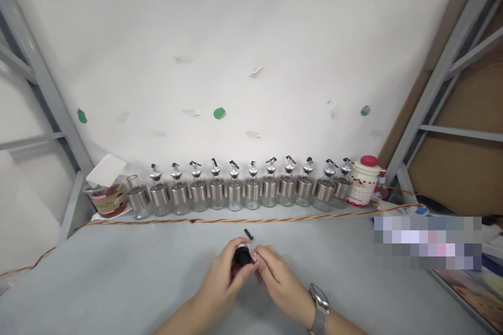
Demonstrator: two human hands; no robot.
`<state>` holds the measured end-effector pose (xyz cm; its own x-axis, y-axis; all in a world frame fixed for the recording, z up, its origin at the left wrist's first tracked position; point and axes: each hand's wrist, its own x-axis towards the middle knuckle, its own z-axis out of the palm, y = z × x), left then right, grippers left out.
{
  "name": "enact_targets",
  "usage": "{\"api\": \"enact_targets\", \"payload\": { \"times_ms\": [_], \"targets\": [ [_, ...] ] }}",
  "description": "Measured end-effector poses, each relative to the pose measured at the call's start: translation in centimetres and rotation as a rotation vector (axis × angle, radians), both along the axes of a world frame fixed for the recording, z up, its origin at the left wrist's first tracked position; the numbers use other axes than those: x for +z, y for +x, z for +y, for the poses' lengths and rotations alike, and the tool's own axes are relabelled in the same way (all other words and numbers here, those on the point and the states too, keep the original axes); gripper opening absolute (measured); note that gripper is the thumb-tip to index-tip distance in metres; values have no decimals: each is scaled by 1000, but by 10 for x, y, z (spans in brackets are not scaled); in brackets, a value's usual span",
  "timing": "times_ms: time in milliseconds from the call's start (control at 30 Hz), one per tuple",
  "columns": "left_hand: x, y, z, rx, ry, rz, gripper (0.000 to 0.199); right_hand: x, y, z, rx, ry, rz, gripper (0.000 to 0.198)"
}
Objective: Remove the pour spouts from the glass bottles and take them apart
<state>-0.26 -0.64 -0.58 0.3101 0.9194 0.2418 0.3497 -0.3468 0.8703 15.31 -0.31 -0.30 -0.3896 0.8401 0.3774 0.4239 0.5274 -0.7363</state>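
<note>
Near the front middle of the table, my left hand [222,277] is wrapped round a pourer stopper [242,255] with a black ribbed plug and a bit of silver showing. My right hand [278,280] is closed beside it, fingertips pinched against the stopper's side; whatever they grip is hidden. Just beyond my fingers lies a small black lever piece [249,234]. Along the back stands a row of several glass bottles with steel sleeves, such as this bottle [234,188], topped by silver and black pourers. The leftmost bottle [139,198] has a bare open neck.
A red and yellow twisted wire [220,220] runs across the table before the bottles. At the left end sits a tub with brown contents [107,201]; at the right, a cream jar with a red lid [362,183]. Grey metal frames [428,99] flank both sides.
</note>
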Motion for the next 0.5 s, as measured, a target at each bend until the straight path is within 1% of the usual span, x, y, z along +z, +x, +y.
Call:
{"api": "enact_targets", "payload": {
  "times_ms": [133, 233, 400, 500],
  "targets": [
    [-10, -1, 5, 42, 106, 92, 24, 1, 1, 3, -45, -70, 96, 39],
    [-13, -1, 6, 70, 179, 146, 21, -1, 1, 5, -77, -134, 185, 42],
    [-6, -2, 3, 60, 162, 165, 23, -6, 2, 7, -86, -167, 237, 43],
    [-2, -1, 0, 57, 99, 130, 26, -6, 2, 7, -70, -166, 233, 43]
  ]
}}
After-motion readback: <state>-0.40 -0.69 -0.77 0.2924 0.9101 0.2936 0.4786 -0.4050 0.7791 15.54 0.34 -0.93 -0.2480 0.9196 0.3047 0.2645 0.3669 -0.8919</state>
